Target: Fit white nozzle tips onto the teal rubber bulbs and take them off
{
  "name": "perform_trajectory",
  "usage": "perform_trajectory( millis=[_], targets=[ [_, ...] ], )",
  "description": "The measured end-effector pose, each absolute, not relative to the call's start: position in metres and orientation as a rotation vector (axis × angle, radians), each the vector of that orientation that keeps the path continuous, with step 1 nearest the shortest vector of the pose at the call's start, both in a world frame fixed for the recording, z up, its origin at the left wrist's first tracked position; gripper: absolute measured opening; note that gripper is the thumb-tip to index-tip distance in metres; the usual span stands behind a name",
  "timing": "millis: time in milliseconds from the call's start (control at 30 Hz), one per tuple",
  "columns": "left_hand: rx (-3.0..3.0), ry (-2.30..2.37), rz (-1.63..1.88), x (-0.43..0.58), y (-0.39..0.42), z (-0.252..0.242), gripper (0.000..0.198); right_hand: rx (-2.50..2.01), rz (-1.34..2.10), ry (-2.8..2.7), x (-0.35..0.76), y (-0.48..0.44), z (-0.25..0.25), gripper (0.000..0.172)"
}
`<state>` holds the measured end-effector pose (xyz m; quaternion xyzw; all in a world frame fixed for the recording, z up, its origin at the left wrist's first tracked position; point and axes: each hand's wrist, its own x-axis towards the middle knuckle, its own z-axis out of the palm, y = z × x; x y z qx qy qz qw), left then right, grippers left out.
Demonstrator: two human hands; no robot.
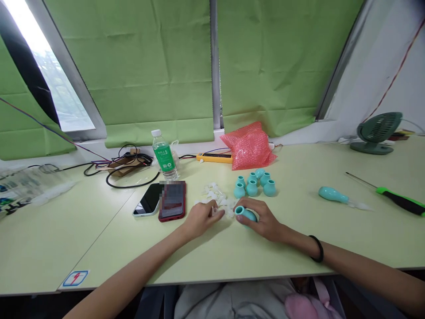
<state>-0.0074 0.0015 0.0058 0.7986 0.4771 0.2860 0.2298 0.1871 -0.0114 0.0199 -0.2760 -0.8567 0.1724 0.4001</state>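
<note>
My right hand [265, 220] is closed around a turquoise rubber bulb [247, 214], its round open mouth tilted up and to the left. Beside it, my left hand [201, 219] has thumb and forefinger pinched on a small translucent white plastic piece [215, 211]. A loose pile of similar white plastic pieces [215, 192] lies just beyond the left fingers. Behind my right hand several turquoise bulbs [252, 188] are grouped, most with their mouths up. Off to the right lies a turquoise bulb with a clear nozzle [334, 195] fitted to it.
Two phones [172, 201] lie left of my hands, with a water bottle [165, 155] behind them. A pink bubble-wrap bag [254, 146] rests by the window. On the right are a screwdriver [398, 198] and a green fan [376, 133]. Cables [133, 161] tangle at back left.
</note>
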Motion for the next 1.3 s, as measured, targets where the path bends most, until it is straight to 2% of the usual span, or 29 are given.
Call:
perform_trajectory(
  millis=[167,533,767,967,1033,1067,1133,1167,1233,1300],
  targets=[
    [2.596,1.475,0.585,-0.009,0.005,-0.004,0.021,-0.887,0.309,-2.114,0.197,0.012,0.018,0.014],
    [2.861,1.378,0.467,-0.007,0.001,-0.003,0.037,-1.267,0.027,-2.121,0.215,0.04,0.014,0.018],
    [2.853,1.351,0.477,-0.005,-0.002,-0.001,0.036,-1.317,-0.146,-2.085,0.217,0.04,0.017,0.02],
    [2.732,1.358,0.602,-0.005,0.0,-0.003,0.023,-1.278,-0.293,-2.091,0.253,0.048,0.051,0.025],
    [2.704,1.363,0.599,-0.005,0.001,-0.004,0.018,-1.418,-0.517,-2.051,0.28,0.051,0.062,0.033],
    [2.696,1.364,0.587,-0.004,0.001,-0.004,0.016,-1.515,-0.643,-2.003,0.296,0.053,0.065,0.042],
    [2.693,1.367,0.562,-0.003,0.0,-0.005,0.013,-1.687,-0.708,-1.995,0.331,0.057,0.063,0.062],
    [2.695,1.372,0.556,-0.003,0.0,-0.005,0.013,-1.747,-0.685,-2.041,0.349,0.06,0.059,0.066],
    [2.702,1.379,0.563,-0.002,-0.001,-0.005,0.012,-1.842,-0.633,-2.084,0.381,0.066,0.045,0.064],
    [2.711,1.37,0.59,-0.002,-0.002,-0.004,0.014,-1.87,-0.602,-2.042,0.404,0.072,0.031,0.05]
  ],
)
